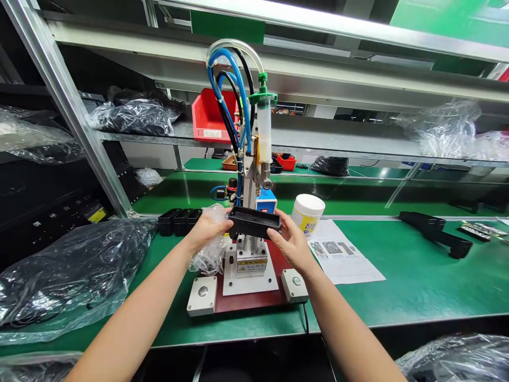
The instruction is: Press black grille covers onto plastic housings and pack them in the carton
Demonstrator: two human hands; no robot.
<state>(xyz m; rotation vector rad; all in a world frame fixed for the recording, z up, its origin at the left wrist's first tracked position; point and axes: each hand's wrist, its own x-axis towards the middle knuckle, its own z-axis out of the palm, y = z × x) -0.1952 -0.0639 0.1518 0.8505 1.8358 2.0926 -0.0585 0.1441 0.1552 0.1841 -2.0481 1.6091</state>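
Between both hands I hold a black rectangular plastic housing, its open side tilted toward me. My left hand grips its left end, and my right hand grips the right end with the thumb on the front wall. The housing is in front of a bench dispensing machine, below its glue syringe with a green cap. A crumpled clear plastic bag lies by my left hand, partly hidden behind it. Two push-button boxes stand at the machine's front corners.
Black plastic trays or housings stand at left beside a large plastic bag of parts. A white tub and a printed sheet lie right of the machine. Farther right is a black bracket-shaped part. A red bin sits on the shelf.
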